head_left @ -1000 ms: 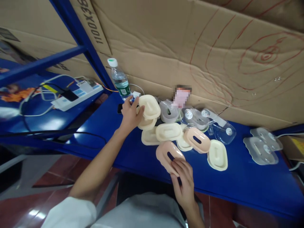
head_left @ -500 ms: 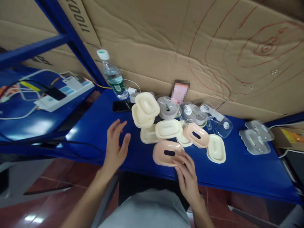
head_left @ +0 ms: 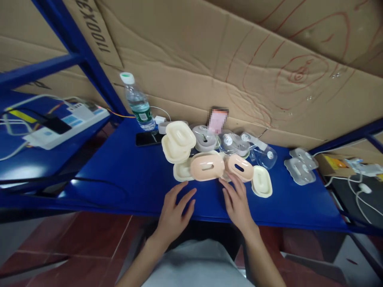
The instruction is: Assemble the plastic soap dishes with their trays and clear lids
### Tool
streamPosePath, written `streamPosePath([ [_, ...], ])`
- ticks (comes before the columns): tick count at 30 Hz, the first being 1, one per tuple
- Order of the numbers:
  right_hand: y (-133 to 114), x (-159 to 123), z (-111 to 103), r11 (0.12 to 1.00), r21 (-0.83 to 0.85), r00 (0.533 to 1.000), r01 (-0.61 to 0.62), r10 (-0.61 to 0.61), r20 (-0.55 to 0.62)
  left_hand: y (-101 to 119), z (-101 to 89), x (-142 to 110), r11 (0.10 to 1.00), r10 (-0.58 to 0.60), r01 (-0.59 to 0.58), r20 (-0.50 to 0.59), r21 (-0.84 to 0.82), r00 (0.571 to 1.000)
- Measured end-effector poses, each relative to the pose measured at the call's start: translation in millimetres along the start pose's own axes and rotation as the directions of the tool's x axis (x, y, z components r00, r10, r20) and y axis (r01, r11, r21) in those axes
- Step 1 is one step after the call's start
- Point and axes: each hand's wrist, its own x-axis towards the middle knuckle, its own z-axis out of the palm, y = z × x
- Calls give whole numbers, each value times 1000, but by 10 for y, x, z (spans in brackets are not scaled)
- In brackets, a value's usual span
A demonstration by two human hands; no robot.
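An oval peach-coloured plastic piece with a slot (head_left: 200, 165) lies over a cream oval tray, whose colour shows through the slot. Just below its right edge is my right hand (head_left: 239, 203), fingers apart and fingertips close to or touching that edge. My left hand (head_left: 175, 213) is open over the blue tabletop, fingers curved, below a cream piece (head_left: 180, 172). A second slotted peach piece (head_left: 240, 168) sits to the right, partly over another cream piece. Beyond it is a cream oval tray (head_left: 262, 181). Stacked cream trays (head_left: 179, 137) stand at the back left.
Clear plastic covers (head_left: 266, 159) and a grey slotted piece (head_left: 205, 140) lie along the cardboard wall (head_left: 179, 59). A water bottle (head_left: 140, 105) and a phone (head_left: 148, 138) are back left. More clear pieces (head_left: 301, 169) lie at right. A power strip (head_left: 66, 125) is far left.
The peach piece has moved away from me onto the cream tray. My left hand has come right, towards my right hand. The camera view has shifted.
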Motion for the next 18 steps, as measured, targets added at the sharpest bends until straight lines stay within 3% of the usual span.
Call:
streamPosePath([
  [5, 373, -760, -243, 972, -90, 969, -215, 201, -143, 36, 82, -87, 993, 121, -121, -14, -17, 993],
  [8, 633, -1002, -425, 929, -209, 946, -306, 273, -173, 60, 116, -83, 986, 168, -168, 8, 13, 986],
  [11, 764, -1029, -535, 887, -279, 928, -367, 328, -177, 114, 157, -25, 980, 172, -174, 25, 98, 985],
  [14, 806, -932, -533, 870, -284, 913, -403, 363, -185, 173, 185, 64, 960, 158, -179, 109, 214, 981],
  [18, 879, -864, -457, 866, -231, 889, -444, 392, -238, 135, 83, 104, 950, 219, -250, 170, 189, 961],
])
